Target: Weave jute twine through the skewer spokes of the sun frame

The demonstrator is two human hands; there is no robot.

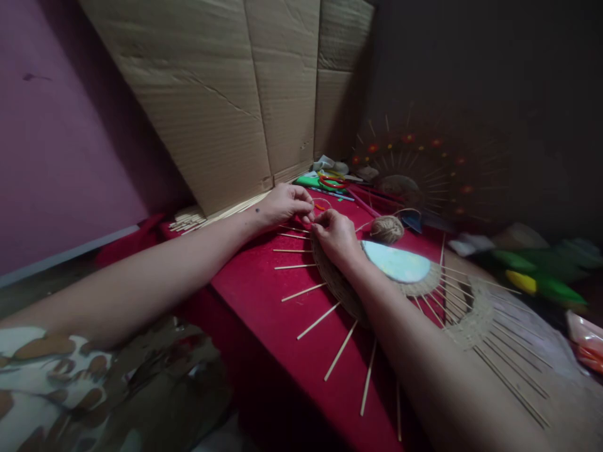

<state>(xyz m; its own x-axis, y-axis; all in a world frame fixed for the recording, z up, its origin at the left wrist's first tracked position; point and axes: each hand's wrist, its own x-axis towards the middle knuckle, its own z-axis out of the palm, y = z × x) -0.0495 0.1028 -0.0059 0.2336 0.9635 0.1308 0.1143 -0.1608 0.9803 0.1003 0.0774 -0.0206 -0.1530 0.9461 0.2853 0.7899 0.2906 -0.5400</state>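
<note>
My left hand [287, 204] is closed in a pinch, and a thin loop of twine [325, 200] shows at its fingertips. Just beside it, my right hand [336, 235] has its fingers closed on the upper end of a curved woven twine band [336, 282]. Thin wooden sticks [318, 321] fan outward from this band over the red cloth. A pale blue half-round piece [396, 260] lies within the curve, its lower edge bordered by weaving. Behind my right hand sits a ball of twine [387, 229]. My fingers hide the exact point of contact.
Tall cardboard [202, 94] stands at the back left, with a bundle of sticks [188, 220] at its foot. Red-handled scissors [332, 182] lie among clutter behind my hands. A finished-looking fan of sticks with flowers [409, 138] leans against the dark wall. The red table [264, 326] drops off front left.
</note>
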